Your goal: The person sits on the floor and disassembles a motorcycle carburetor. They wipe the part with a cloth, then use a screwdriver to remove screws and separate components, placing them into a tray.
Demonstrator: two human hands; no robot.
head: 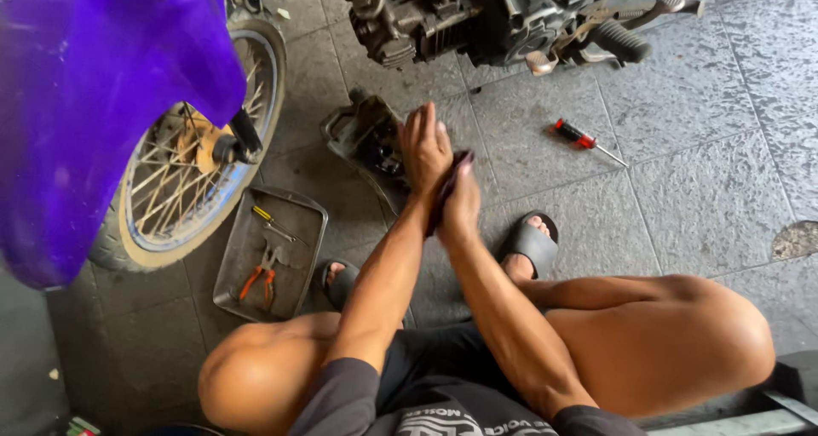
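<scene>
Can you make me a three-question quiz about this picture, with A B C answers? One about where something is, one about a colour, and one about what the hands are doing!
1. Where do the orange-handled pliers lie?
A. In the metal tray
B. On the engine
C. In a hand

2. What colour is the motorbike's fender?
A. Green
B. Purple
C. White

3. How are the left hand and right hand placed?
A. Far apart
B. Flat on the floor
C. Pressed together around a dark thing

Answers:
1. A, the pliers rest inside the tray beside the front wheel.
2. B, the fender over the wheel is bright purple.
3. C, the palms meet with something dark between them; what it is cannot be told.
</scene>
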